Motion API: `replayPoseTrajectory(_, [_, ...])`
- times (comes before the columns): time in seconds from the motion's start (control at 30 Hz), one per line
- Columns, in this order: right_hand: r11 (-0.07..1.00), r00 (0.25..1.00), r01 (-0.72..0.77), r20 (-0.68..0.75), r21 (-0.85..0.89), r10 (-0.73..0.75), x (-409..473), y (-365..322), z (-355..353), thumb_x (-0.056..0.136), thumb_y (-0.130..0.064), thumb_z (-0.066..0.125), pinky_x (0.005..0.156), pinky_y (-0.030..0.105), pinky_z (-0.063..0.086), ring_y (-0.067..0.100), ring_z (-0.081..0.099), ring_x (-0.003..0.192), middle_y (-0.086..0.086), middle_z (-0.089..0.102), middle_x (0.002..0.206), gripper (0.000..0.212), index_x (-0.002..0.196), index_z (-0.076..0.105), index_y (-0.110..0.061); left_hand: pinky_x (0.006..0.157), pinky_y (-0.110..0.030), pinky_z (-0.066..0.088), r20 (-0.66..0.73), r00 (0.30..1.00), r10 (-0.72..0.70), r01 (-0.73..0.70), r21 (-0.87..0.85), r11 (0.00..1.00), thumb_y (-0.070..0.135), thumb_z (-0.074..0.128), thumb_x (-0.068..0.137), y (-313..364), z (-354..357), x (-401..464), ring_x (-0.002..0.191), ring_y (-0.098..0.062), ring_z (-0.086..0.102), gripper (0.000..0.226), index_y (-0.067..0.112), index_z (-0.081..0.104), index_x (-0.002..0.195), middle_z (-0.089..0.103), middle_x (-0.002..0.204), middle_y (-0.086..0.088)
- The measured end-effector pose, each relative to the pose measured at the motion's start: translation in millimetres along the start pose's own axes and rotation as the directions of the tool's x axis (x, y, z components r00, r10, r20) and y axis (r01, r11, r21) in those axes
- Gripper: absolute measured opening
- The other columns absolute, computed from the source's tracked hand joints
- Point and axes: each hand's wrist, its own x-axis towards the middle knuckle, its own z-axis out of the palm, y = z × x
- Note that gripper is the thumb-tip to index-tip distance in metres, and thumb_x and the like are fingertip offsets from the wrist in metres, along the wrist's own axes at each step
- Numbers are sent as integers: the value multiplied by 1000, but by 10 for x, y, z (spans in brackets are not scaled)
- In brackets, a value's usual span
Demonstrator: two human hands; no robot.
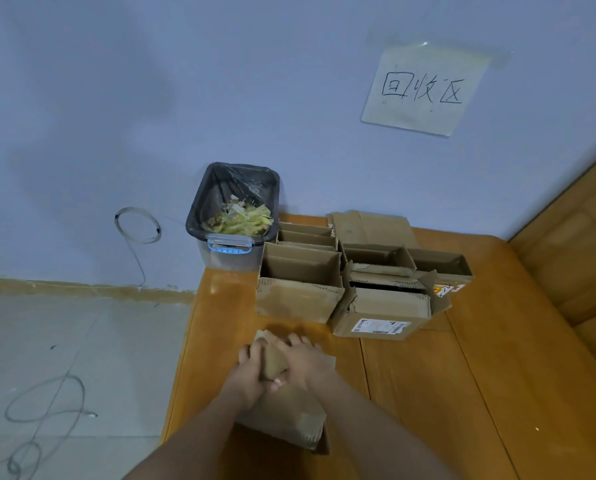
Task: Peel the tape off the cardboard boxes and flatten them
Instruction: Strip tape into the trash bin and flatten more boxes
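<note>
Wooden table (411, 393): both hands' fingers (300, 344) grip cardboard box (286, 410) (long axis running away).

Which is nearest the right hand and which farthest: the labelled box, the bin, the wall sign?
From the right hand:
1. Labelled box, just ahead, to its right.
2. Bin, farther back on the left, by the wall.
3. Wall sign, high up on the wall.

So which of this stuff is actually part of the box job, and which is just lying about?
Part of the job:
- cardboard box held under both hands
- left hand, right hand
- open boxes waiting on the wooden surface
- bin holding yellowish scraps

Just lying about:
- handwritten paper sign on the wall
- cables on the floor
</note>
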Motion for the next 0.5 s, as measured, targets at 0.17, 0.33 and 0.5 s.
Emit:
replayPoseTrajectory(0.17, [974, 961, -55, -252, 219, 111, -77, 119, -146, 79, -51, 64, 104, 46, 34, 29, 30, 129, 5, 30, 142, 102, 151, -6, -35, 95, -36, 46, -96, 972, 213, -185, 241, 953, 20, 67, 84, 363, -364, 34, 118, -24, 48, 79, 23, 17, 146, 21, 150, -1])
replayPoseTrajectory(0.33, [894, 859, -30, -446, 447, 251, -305, 110, -219, 81, -50, 65, 103, 34, 39, 23, 33, 129, 5, 28, 140, 104, 152, -8, -29, 88, -33, 50, -69, 860, 506, -362, 615, 700, 15, 60, 85, 719, -693, -3, 136, -27, 29, 82, 26, 13, 151, 13, 155, -3])
replayPoseTrajectory(0.5, [836, 792, -16, -503, 548, 345, -682, 43, 113, 89, -48, 59, 78, 24, 50, 16, 51, 113, 2, 31, 141, 88, 152, 2, -27, 110, -28, 36, 22, 769, 639, -478, 684, 551, 8, 56, 89, 657, -432, -167, 140, -21, 23, 63, 15, 29, 146, 21, 153, -5])
